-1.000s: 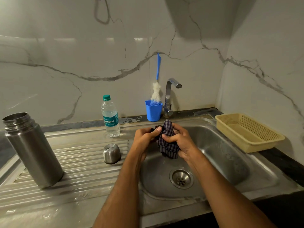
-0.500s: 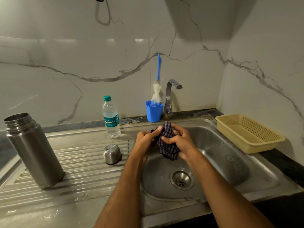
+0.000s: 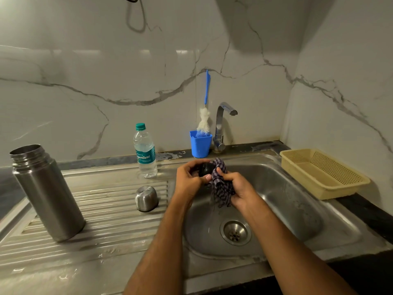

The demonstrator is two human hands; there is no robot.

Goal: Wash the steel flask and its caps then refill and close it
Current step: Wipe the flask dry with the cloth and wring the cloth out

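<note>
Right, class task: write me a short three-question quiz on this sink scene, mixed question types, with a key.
1. True or false: the steel flask stands open on the drainboard.
2. Multiple choice: the right hand grips A) a checked cloth, B) a sponge, C) the brush.
3. Fill in: the steel cap sits upside down on the ____, between the flask and the sink basin.

Key: 1 true; 2 A; 3 drainboard. The left hand holds the black inner cap.
</note>
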